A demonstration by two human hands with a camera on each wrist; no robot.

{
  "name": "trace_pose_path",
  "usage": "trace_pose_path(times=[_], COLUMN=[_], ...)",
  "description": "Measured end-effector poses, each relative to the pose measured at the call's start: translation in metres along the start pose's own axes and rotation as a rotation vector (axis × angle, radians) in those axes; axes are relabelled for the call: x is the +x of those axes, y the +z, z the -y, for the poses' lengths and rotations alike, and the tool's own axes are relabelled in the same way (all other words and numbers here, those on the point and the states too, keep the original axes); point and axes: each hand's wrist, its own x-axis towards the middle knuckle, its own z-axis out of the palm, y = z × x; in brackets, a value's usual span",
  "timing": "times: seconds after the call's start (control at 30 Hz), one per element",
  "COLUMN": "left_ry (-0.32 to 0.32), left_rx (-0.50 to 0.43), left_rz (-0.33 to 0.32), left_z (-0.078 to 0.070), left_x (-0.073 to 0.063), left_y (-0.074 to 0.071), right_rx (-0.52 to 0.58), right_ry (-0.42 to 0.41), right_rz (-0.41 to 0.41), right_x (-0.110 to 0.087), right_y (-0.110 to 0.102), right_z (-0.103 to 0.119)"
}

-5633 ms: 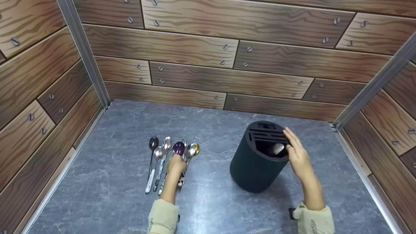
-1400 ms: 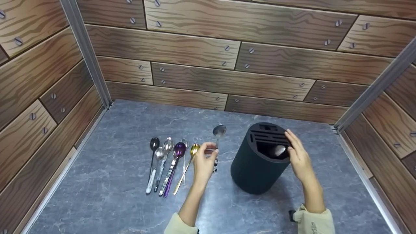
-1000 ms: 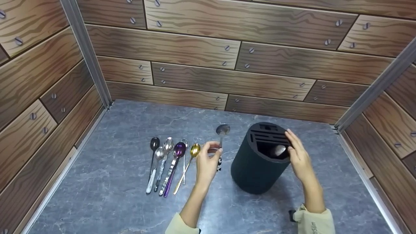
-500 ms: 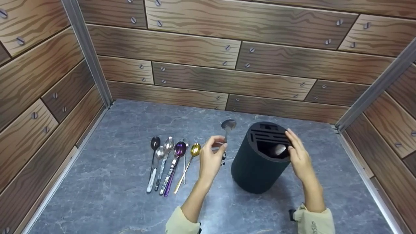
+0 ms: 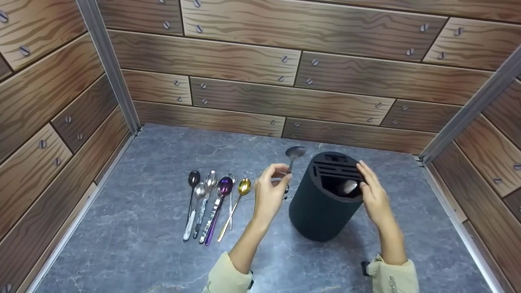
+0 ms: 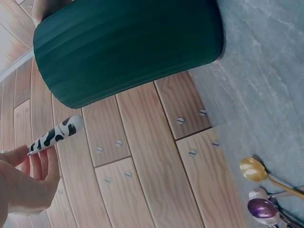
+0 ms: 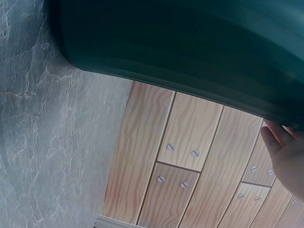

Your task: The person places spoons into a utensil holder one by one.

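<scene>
My left hand (image 5: 269, 194) pinches a spoon (image 5: 295, 151) between thumb and fingers, just left of a dark green cylindrical knife block (image 5: 321, 211). The spoon's metal bowl points up and away; its black-and-white spotted handle (image 6: 56, 135) shows below the fingers in the left wrist view. My right hand (image 5: 375, 198) rests with fairly straight fingers against the block's upper right side. The block's black top has several slots and a larger opening, in which a silver spoon bowl (image 5: 349, 186) shows. That spoon's handle is hidden inside.
Several spoons lie side by side to the left on the grey marbled table (image 5: 134, 228), among them a gold spoon (image 5: 244, 187), a purple spoon (image 5: 224, 186) and a black spoon (image 5: 194, 178). Wood-patterned walls (image 5: 244, 89) with metal corner posts enclose the table.
My left hand has lifted the spotted-handled spoon from the group and carried it right and upward, close to the knife block. My right hand has stayed on the block.
</scene>
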Motion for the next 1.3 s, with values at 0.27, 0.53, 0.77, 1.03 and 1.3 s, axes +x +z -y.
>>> trace_pose_path(times=[0.27,0.53,0.77,1.03,1.3], left_ry=[0.041,0.094,0.109,0.135,0.089], left_rx=[-0.006,-0.024,-0.062,-0.117,-0.199], left_rz=[0.018,0.063,0.068,0.077,0.106], left_z=[-0.008,-0.021,-0.025,-0.03,-0.04], left_x=[0.007,0.015,0.018,0.019,0.015], left_y=[0.003,0.009,0.018,0.032,0.049], right_rx=[0.002,-0.001,0.01,0.013,0.011], right_ry=[-0.003,0.005,0.0,0.001,-0.019], right_rz=[-0.004,-0.009,-0.005,-0.001,-0.018], right_x=[0.0,-0.001,0.0,0.001,0.0], right_y=[0.0,0.0,0.0,0.0,0.001], right_z=[0.001,0.001,0.0,0.001,0.0])
